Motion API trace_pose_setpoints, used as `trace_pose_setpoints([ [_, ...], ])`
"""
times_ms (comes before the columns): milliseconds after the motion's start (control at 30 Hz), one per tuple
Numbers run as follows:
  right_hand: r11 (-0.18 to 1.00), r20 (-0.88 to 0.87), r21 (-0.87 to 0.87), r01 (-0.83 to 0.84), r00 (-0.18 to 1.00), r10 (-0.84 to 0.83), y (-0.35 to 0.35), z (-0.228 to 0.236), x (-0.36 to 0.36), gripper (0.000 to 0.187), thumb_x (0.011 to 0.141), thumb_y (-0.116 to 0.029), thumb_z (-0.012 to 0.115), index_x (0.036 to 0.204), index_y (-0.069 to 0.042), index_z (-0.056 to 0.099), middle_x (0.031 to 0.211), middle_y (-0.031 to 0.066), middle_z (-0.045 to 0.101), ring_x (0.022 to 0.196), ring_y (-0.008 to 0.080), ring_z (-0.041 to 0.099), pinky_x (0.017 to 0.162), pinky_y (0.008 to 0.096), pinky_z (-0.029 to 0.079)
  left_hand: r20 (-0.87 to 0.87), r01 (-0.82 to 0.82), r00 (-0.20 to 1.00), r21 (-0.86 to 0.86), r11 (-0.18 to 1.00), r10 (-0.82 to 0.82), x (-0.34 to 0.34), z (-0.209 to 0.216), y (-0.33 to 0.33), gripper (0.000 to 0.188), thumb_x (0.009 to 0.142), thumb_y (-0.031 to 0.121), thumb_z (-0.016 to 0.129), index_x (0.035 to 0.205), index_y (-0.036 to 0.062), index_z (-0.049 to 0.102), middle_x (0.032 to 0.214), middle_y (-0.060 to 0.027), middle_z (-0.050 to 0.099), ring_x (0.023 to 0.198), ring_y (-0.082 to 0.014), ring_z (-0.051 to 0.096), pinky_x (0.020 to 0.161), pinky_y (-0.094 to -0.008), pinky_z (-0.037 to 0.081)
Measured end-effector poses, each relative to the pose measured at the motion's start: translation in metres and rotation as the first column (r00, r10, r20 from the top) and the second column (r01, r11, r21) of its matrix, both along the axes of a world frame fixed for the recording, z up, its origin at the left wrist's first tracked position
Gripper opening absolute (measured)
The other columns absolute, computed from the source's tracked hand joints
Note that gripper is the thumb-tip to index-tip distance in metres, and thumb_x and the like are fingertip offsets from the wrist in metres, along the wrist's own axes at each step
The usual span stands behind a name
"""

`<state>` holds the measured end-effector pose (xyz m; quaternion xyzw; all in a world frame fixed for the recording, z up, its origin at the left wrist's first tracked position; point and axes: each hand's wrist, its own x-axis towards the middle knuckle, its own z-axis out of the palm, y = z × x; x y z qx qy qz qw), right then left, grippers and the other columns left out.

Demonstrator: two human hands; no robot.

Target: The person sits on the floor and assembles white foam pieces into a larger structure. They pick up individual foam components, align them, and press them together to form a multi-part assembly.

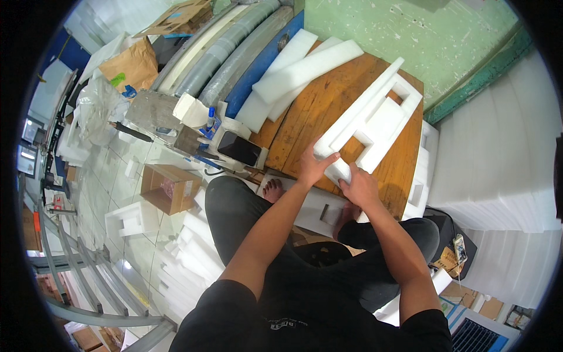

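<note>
A long white foam piece (385, 119) with rectangular cutouts lies slantwise over the wooden tabletop (394, 183). A raised foam strip runs along its left long side; whether it is a separate part I cannot tell. My left hand (314, 167) holds the near left corner, thumb on top and the other fingers mostly hidden. At the near end, my right hand (361, 189) is closed on the foam's edge, its thumb pointing toward the left one. Loose white foam strips (311, 71) lie crossed at the table's far left.
Left of the table, a dark phone (239, 147) and a blue marker (211, 117) rest among clutter, beside wrapped rolls (226, 50). An open cardboard box (170, 189) and foam offcuts (186, 258) lie on the floor. Tall stacked foam sheets (504, 146) stand at the right.
</note>
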<state>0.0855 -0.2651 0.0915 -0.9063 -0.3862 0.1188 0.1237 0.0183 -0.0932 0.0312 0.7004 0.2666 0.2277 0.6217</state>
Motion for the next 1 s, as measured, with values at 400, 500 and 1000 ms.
trace_pose_setpoints([
  [400, 1.000, 0.013, 0.009, 0.011, 1.000, -0.011, 0.007, -0.001, 0.005, 0.044, 0.087, -0.034, 0.074, 0.112, -0.003, 0.058, 0.092, 0.0252, 0.073, 0.088, 0.0443, 0.072, 0.077, 0.0543, 0.057, 0.037, -0.006, 0.999, -0.007, 1.000, 0.006, 0.007, -0.006, 0.009, 0.089, 0.074, 0.040, 0.092, 0.144, -0.0001, 0.056, 0.130, -0.0232, 0.068, 0.120, -0.0318, 0.066, 0.104, -0.0422, 0.050],
  [500, 1.000, -0.009, -0.020, 0.022, 1.000, -0.022, 0.008, 0.001, 0.004, 0.046, 0.086, -0.034, 0.075, 0.114, -0.003, 0.057, 0.095, 0.0253, 0.074, 0.092, 0.0444, 0.072, 0.078, 0.0548, 0.056, 0.074, 0.013, 0.997, -0.023, 1.000, -0.011, 0.008, -0.007, 0.009, 0.087, 0.075, 0.039, 0.092, 0.144, -0.0005, 0.056, 0.128, -0.0229, 0.069, 0.120, -0.0311, 0.066, 0.103, -0.0417, 0.050],
  [1000, 1.000, 0.027, 0.005, 0.023, 0.999, -0.023, 0.007, 0.000, 0.003, 0.041, 0.086, -0.030, 0.076, 0.112, -0.004, 0.058, 0.094, 0.0233, 0.073, 0.089, 0.0432, 0.073, 0.079, 0.0531, 0.057, -0.005, 0.011, 1.000, 0.071, 0.997, -0.010, 0.007, -0.007, 0.003, 0.104, 0.067, 0.031, 0.099, 0.146, -0.0067, 0.043, 0.133, -0.0211, 0.062, 0.122, -0.0292, 0.061, 0.106, -0.0424, 0.048],
])
